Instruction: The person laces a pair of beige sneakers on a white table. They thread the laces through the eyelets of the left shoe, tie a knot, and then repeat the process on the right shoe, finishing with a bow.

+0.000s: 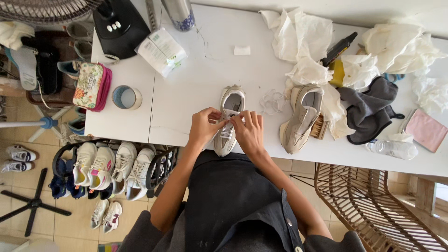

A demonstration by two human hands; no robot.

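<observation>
At the table's [196,84] near edge, my left hand [203,127] and right hand [249,132] pinch the laces of one beige sneaker [228,119]. I count a second sneaker [301,117] just right, its loose lace [272,101] between them. Below the left edge, a rack [156,170] holds four white shoes [112,169].

This looks like a small shoe-cleaning workspace set up in a home. A white table [196,88] carries a beige sneaker [228,119] and, to its right, a second sneaker [301,119] beside a brush [320,128]. Behind that lie crumpled white cloths [298,37] and a dark spray bottle [339,48]; a grey rag [368,109] and a clear bottle [392,149] sit further right. Left of the table, on tiled floor, a wire rack [112,168] holds pairs of sneakers (more pairs sit around it). A fan base [119,25] and a wicker chair [373,205] suggest domestic rooms.
</observation>
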